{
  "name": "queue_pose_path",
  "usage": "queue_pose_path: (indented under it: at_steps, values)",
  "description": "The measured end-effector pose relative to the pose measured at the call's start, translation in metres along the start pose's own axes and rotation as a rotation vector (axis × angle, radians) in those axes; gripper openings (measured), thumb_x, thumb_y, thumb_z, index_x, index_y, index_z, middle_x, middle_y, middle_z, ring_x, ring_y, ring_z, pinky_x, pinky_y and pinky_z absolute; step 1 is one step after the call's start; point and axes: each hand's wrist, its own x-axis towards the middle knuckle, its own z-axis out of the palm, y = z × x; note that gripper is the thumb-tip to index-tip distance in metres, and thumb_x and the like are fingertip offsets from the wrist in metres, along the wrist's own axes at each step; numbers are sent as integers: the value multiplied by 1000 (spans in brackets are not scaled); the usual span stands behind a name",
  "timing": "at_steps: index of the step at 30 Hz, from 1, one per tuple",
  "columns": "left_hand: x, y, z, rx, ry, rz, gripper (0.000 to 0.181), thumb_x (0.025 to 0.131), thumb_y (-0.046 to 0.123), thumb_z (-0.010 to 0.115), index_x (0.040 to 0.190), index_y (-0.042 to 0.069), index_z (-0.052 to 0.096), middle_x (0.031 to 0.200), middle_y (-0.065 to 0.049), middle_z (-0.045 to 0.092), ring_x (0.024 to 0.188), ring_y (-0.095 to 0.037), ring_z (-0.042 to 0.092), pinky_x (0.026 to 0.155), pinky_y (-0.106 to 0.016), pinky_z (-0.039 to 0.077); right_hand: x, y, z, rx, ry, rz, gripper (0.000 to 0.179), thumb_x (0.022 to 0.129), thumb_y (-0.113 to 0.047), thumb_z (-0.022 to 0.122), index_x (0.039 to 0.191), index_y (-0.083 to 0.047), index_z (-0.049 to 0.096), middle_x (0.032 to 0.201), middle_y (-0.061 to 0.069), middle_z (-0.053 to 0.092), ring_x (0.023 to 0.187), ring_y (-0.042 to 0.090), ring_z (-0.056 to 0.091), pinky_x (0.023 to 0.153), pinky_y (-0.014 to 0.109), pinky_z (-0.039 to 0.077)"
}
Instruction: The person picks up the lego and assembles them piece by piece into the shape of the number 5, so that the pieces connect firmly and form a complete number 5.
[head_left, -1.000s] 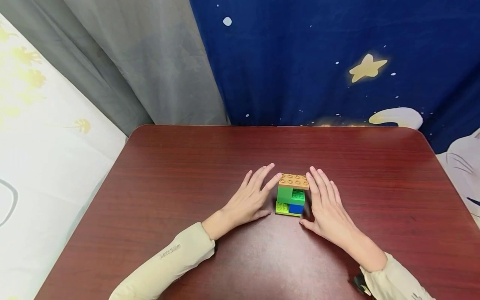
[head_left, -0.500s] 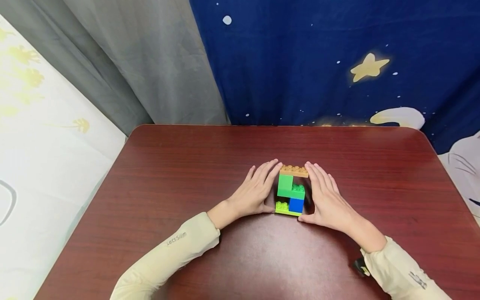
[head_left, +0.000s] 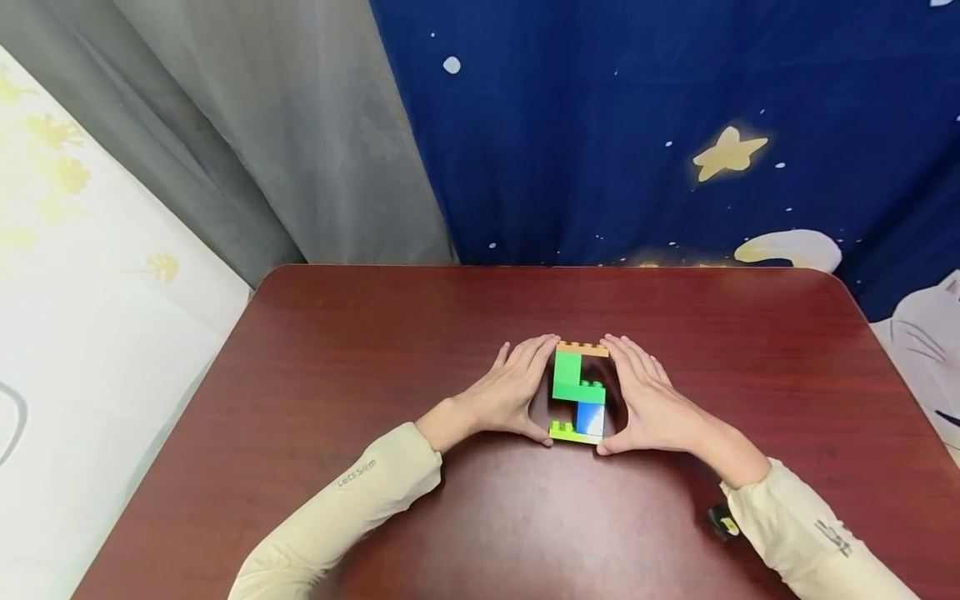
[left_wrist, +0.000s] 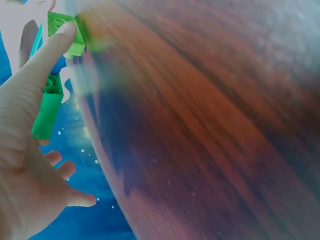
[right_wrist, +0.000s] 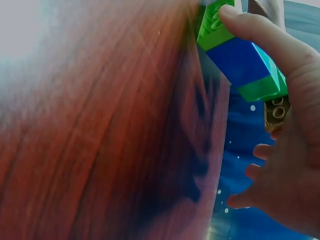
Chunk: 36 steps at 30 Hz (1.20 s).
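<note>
Between my two hands stands a stack of toy building bricks. Its top is an orange brick [head_left: 583, 349]; below come green bricks [head_left: 567, 369], a blue brick [head_left: 590, 417] and a lime base brick [head_left: 573, 437]. My left hand [head_left: 504, 393] holds the left side, fingertips at the orange brick's end and thumb at the lime base. The right hand [head_left: 654, 407] mirrors this grip on the right. In the left wrist view the thumb lies against the hollow underside of the lime brick [left_wrist: 77, 48]. The right wrist view also shows the right thumb on that lime brick [right_wrist: 215, 38].
The stack is over a dark red-brown wooden table [head_left: 420, 333]. A grey curtain [head_left: 337, 150] and a blue curtain [head_left: 570, 125] with stars hang behind its far edge. Pale patterned cloth [head_left: 97, 292] lies at the left. A small black object [head_left: 722, 522] shows beside the right sleeve.
Both hands have closed in on the stack, thumbs coming to its base. The stack has tipped back, so its front shows more and the orange top less. The view has shifted slightly.
</note>
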Motion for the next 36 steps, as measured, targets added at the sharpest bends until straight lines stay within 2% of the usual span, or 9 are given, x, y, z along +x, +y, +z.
queue_pose_path:
  at_steps: [7, 14, 24, 31, 36]
  values:
    - [3, -1, 1, -20, -26, -2, 134, 53, 72, 73, 147, 3, 6, 150, -12, 17, 136, -24, 15, 100, -61, 21, 2, 7, -2, 14, -50, 20, 134, 49, -63, 82, 145, -1, 12, 149, 19, 15, 136, 38, 8, 98, 66, 13]
    - [6, -3, 2, -40, -75, -7, 134, 53, 74, 71, 147, 2, 8, 149, -13, 20, 137, -24, 13, 101, -63, 14, 2, 12, -4, 17, -99, 37, 133, 48, -64, 81, 145, 0, 15, 148, 20, 17, 136, 39, 8, 99, 66, 11]
    - [12, -4, 6, -86, -139, 1, 131, 54, 76, 69, 146, 2, 12, 149, -15, 20, 139, -25, 7, 102, -64, 8, 1, 17, -7, -5, -174, 57, 132, 49, -67, 78, 144, 3, 18, 150, 19, 13, 137, 39, 3, 97, 69, 9]
    - [-1, -11, 7, -134, -200, -56, 132, 55, 78, 67, 147, 2, 9, 151, -12, 14, 139, -25, 1, 101, -65, 2, 10, 11, 2, 18, -230, 38, 127, 54, -69, 74, 144, 2, 20, 151, 16, 12, 138, 36, -1, 99, 67, 8]
    - [-7, -12, 7, -143, -215, -72, 132, 55, 78, 66, 147, 3, 9, 151, -12, 13, 139, -26, 1, 101, -65, 2, 10, 7, 5, 28, -237, 44, 125, 55, -65, 77, 144, 2, 21, 151, 16, 13, 138, 36, -1, 100, 66, 7]
